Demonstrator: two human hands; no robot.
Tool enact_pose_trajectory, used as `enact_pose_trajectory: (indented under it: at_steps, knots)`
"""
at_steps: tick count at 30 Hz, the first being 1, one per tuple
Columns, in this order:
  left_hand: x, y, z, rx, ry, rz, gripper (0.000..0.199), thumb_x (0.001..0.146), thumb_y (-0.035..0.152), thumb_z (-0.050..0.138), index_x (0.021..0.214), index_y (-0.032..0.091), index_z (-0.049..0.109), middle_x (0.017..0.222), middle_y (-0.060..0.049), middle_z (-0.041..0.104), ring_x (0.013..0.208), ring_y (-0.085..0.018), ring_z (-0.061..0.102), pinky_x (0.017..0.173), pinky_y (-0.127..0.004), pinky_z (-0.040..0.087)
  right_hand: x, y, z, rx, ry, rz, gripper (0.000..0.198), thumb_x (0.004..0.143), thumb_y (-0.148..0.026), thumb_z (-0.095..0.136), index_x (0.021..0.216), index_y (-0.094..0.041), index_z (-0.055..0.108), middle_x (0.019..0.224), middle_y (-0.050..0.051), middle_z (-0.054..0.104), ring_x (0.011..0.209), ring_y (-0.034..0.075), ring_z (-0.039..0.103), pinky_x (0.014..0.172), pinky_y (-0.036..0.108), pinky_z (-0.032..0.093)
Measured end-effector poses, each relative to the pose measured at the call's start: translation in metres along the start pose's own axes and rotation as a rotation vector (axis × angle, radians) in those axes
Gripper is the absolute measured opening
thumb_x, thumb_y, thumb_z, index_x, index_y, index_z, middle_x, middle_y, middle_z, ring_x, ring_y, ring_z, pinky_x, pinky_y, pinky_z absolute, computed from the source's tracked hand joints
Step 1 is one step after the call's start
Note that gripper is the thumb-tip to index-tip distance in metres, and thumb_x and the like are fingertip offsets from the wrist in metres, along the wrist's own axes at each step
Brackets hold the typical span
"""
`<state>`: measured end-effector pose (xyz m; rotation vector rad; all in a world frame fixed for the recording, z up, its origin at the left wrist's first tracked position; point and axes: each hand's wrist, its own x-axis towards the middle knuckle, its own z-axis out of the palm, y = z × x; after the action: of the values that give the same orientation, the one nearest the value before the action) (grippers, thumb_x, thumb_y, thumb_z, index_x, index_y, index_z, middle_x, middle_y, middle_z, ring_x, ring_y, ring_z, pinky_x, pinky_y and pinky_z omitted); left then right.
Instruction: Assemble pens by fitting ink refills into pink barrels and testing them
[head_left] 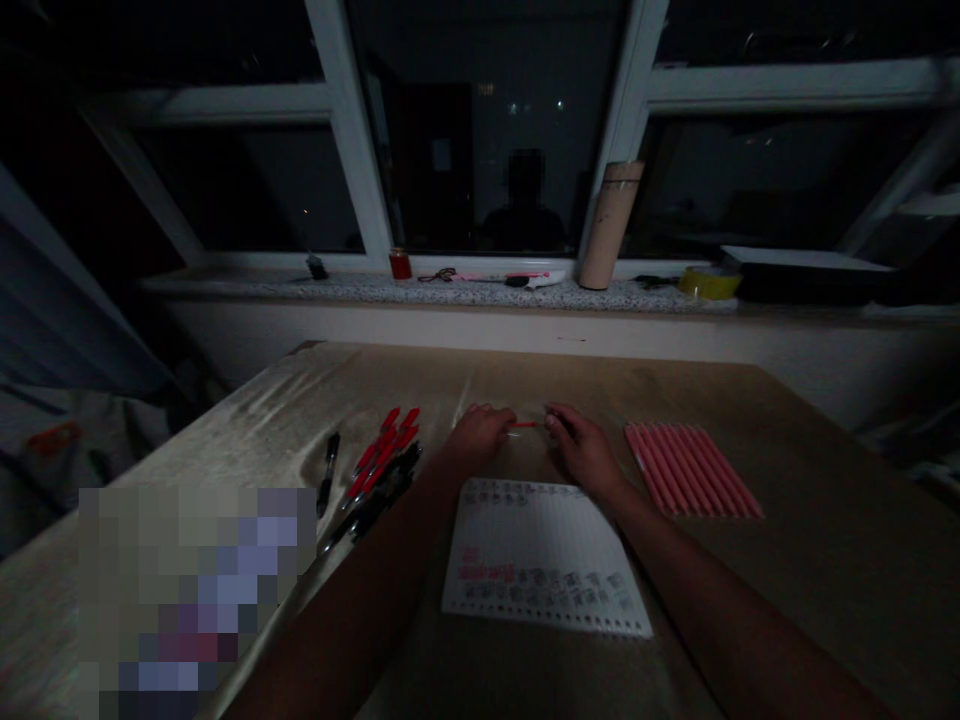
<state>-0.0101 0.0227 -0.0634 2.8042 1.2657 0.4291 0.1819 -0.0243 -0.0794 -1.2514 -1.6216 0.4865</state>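
Observation:
Over the middle of the table, my left hand (484, 437) is closed, and a thin red stick-like piece (526, 424) juts from its fingers toward the right. My right hand (579, 440) faces it with thumb and fingers pinched together; whatever is between them is too dark and small to make out. Just below both hands lies a lined, spiral-holed notepad page (544, 555) covered with short red and dark scribbles. Left of my left forearm are several red pens (382, 455) and a bunch of black pens (379, 500). To the right, pink pencil-shaped sticks (690, 468) lie side by side.
A single black pen (328, 475) lies at left, near a blurred-out patch (199, 600). Along the windowsill (480, 290) stand a small red jar (400, 264), a tall tan cylinder (611, 225) and a yellow tape roll (709, 283). The room is dim.

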Motion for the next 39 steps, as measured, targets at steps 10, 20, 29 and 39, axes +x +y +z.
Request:
enact_pose_trajectory:
  at_steps: [10, 20, 29, 39]
  knots:
    - [0.0, 0.003, -0.003, -0.03, 0.021, -0.014, 0.021, 0.081, 0.018, 0.051, 0.099, 0.018, 0.061, 0.097, -0.006, 0.067, 0.095, -0.021, 0.057, 0.089, -0.035, 0.038, 0.002, 0.01, -0.007, -0.411, -0.181, -0.099, 0.032, 0.086, -0.014, 0.041, 0.109, -0.013, 0.062, 0.102, 0.011, 0.064, 0.095, 0.018, 0.057, 0.089, 0.031, 0.041]
    - [-0.002, -0.013, -0.015, -0.234, 0.265, -0.146, 0.025, 0.085, 0.018, 0.041, 0.097, 0.016, 0.062, 0.094, -0.006, 0.069, 0.087, -0.017, 0.062, 0.083, -0.028, 0.044, 0.0, 0.008, -0.008, -0.627, -0.241, -0.05, 0.034, 0.085, -0.012, 0.042, 0.111, -0.017, 0.063, 0.101, 0.009, 0.064, 0.097, 0.018, 0.053, 0.088, 0.026, 0.035]
    - [-0.003, 0.003, -0.016, -0.078, 0.104, -0.031, 0.02, 0.078, 0.02, 0.05, 0.092, 0.018, 0.063, 0.094, -0.005, 0.068, 0.091, -0.021, 0.059, 0.088, -0.036, 0.039, -0.002, -0.001, -0.011, -0.759, -0.277, -0.079, 0.038, 0.08, -0.01, 0.047, 0.112, -0.022, 0.064, 0.098, 0.009, 0.06, 0.095, 0.019, 0.049, 0.086, 0.027, 0.032]
    - [-0.003, 0.008, -0.009, 0.055, -0.027, -0.02, 0.025, 0.077, 0.016, 0.048, 0.097, 0.018, 0.063, 0.099, -0.007, 0.067, 0.096, -0.022, 0.057, 0.089, -0.037, 0.036, -0.003, -0.007, -0.01, -0.802, -0.288, -0.07, 0.032, 0.083, -0.012, 0.045, 0.107, -0.019, 0.065, 0.101, 0.01, 0.057, 0.096, 0.019, 0.046, 0.086, 0.026, 0.032]
